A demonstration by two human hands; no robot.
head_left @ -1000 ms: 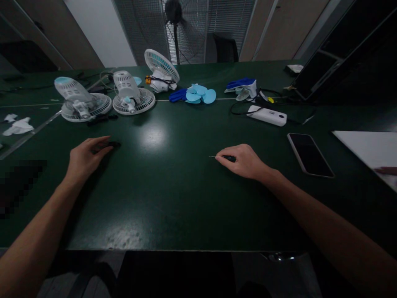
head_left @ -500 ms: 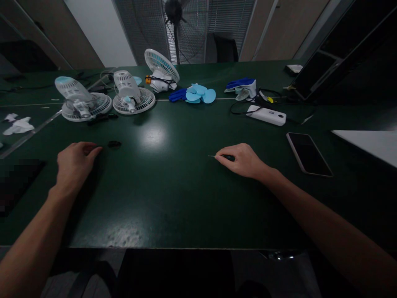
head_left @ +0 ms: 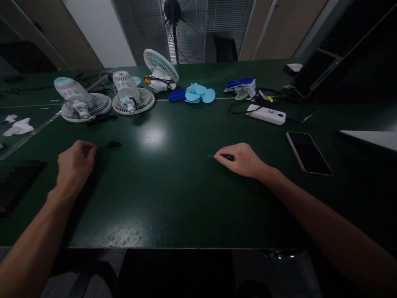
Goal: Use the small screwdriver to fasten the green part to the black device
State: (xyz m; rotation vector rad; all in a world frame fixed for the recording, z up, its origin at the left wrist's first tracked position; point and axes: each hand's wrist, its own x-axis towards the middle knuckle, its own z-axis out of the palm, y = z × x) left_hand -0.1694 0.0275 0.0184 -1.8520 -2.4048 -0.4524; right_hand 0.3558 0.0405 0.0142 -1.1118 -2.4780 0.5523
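My right hand (head_left: 240, 159) rests on the dark green table (head_left: 173, 198), fingers closed around a small screwdriver (head_left: 228, 157). The tool has a black handle, and its thin metal shaft points left past my fingertips. On the left side of the table lies my left hand (head_left: 76, 163), its fingers curled and thumb drawn in towards the index finger. Whether anything is between those fingers is hidden. Just right of its fingertips, apart from them, lies a small black part (head_left: 114, 144).
White fan bodies (head_left: 133, 101) with grilles stand at the back left. Behind the middle lie light-blue fan blades (head_left: 200, 93) and blue-white gloves (head_left: 243, 87). To the right are a white power bank-like box (head_left: 266, 114) and a phone (head_left: 309, 153). Crumpled tissue (head_left: 19, 126) lies far left.
My left hand's fingertips have drawn back slightly to the left, away from the small black part. My right hand stays in place with the screwdriver.
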